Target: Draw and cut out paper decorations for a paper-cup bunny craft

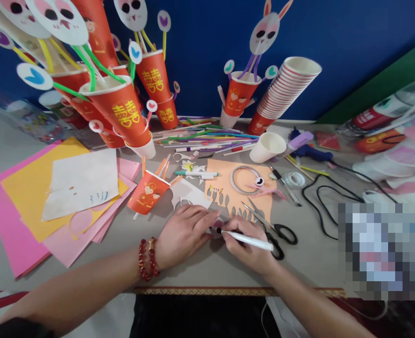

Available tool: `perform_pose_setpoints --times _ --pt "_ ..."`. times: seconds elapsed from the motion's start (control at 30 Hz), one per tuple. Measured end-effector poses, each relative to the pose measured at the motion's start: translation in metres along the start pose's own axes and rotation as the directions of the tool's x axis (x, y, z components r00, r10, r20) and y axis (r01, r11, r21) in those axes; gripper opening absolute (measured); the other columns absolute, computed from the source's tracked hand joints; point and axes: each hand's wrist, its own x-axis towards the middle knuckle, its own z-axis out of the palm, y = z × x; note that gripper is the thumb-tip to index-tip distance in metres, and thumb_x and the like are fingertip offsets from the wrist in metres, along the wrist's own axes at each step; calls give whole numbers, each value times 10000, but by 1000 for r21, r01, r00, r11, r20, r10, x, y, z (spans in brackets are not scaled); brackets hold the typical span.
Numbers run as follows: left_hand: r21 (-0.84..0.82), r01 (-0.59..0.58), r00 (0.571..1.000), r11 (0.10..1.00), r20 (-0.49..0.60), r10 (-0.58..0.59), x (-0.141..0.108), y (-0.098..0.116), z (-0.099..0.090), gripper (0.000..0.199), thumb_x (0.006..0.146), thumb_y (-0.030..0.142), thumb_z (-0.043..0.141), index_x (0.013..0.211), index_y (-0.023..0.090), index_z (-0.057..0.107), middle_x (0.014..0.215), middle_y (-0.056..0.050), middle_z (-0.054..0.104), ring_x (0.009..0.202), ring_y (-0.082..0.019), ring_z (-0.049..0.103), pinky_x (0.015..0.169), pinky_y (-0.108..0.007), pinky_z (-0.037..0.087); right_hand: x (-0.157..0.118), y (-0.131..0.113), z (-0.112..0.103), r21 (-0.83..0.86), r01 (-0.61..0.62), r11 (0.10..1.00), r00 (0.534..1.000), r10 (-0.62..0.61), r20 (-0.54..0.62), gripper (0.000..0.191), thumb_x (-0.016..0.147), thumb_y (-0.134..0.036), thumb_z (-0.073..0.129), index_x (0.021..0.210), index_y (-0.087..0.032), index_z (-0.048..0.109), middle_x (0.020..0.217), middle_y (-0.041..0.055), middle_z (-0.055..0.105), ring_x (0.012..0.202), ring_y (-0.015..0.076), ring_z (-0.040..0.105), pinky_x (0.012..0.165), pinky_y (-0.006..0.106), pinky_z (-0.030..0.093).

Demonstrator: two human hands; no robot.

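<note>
My right hand (246, 246) is closed around a white marker (251, 240), its tip on a small paper face (217, 231) with pink and black markings. With fingers close together, my left hand (184, 232) presses on the left part of that paper, hiding much of it. A red bead bracelet is on my left wrist. Just right of my right hand lie scissors (276, 230) with black handles. Beyond the hands is an orange sheet (241, 180) with leaf-shaped holes. A red paper cup (148, 192) with orange sticks tilts behind my left hand.
Pink, yellow and white papers (82, 180) lie at the left. Decorated red cups (119, 112) with rabbit faces stand behind. Coloured sticks (207, 138), a cup stack (287, 89) and a blue glue gun (309, 151) with a black cord are at the back and right.
</note>
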Motion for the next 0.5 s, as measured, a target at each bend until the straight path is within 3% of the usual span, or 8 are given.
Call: perform_pose_setpoints --times 0.5 --pt "-3 16 1000 1000 17 -16 0 0 0 459 933 248 544 1356 138 402 1118 -117 656 1064 -253 578 905 -419 443 2 -1 1 -7 -1 1000 1000 1 -8 118 800 -142 562 726 -232 545 659 -9 668 535 131 594 538 236 456"
